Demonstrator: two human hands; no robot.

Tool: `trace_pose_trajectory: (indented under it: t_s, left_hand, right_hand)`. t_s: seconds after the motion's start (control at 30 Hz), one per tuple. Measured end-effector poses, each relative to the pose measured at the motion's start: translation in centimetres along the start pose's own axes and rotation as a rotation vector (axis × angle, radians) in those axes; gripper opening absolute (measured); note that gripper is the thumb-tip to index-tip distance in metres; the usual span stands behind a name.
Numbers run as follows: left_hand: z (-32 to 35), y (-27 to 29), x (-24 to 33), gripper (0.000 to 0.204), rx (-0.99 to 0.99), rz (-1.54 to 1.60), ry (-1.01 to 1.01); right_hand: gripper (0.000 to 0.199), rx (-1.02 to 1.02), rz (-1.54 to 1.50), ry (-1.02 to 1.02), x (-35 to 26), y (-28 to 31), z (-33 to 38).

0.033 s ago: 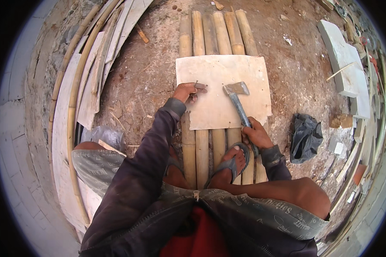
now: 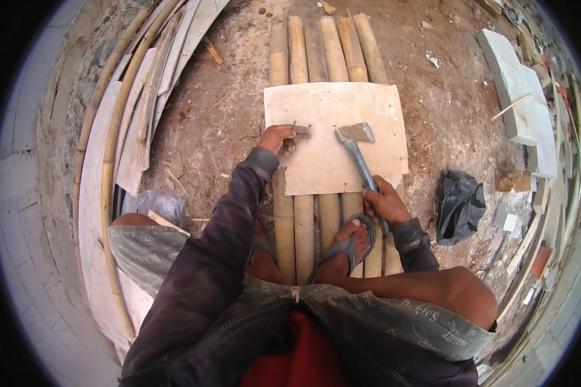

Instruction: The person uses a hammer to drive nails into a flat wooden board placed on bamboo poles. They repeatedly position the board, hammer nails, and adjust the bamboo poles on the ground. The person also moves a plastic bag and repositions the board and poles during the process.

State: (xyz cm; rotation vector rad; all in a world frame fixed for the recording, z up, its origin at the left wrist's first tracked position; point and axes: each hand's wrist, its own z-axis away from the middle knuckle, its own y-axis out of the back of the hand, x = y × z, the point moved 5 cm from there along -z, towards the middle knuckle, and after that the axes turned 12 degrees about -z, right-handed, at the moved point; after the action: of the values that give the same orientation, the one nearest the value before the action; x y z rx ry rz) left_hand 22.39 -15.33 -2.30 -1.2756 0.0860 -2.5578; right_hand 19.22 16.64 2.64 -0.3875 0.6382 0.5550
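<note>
My left hand point(image 2: 281, 139) is over the left part of a pale flat board point(image 2: 342, 174), its fingers closed in a pinch on a thin nail point(image 2: 294, 123). Close to the fingertips, another small nail head point(image 2: 310, 126) shows. My right hand point(image 2: 388, 205) wraps round the dark handle of a hatchet point(image 2: 356, 133), whose metal head lies over the board's right half. Beneath the board runs a row of bamboo poles point(image 2: 303, 222), laid side by side and pointing away from me. My sandalled foot point(image 2: 350, 248) is on the poles near the handle.
Long planks point(image 2: 132, 138) and bamboo lengths lie along the left, with a clear plastic bag point(image 2: 158, 208) beside them. To the right are a crumpled black plastic bag point(image 2: 461, 208) and white blocks point(image 2: 511, 90). Scrap wood lines the right rim. The ground is reddish bare earth.
</note>
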Motion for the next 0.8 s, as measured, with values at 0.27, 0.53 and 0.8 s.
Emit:
trace_pose_trajectory:
  t_s: [0.27, 0.53, 0.8]
  left_hand:
    - [-1.4, 0.3, 1.3, 0.014, 0.433, -0.064, -0.294]
    - [-3.1, 0.4, 1.2, 0.015, 0.541, -0.086, -0.376]
    - [-2.9, -0.1, 0.6, 0.017, 0.456, -0.004, -0.39]
  right_hand:
    - [0.024, 0.153, 0.262, 0.269, -1.9, -2.0, 0.4]
    - [0.029, 0.185, 0.359, 0.67, -12.1, -6.1, 3.4]
    - [0.031, 0.165, 0.465, 0.65, -12.8, -8.0, 2.1]
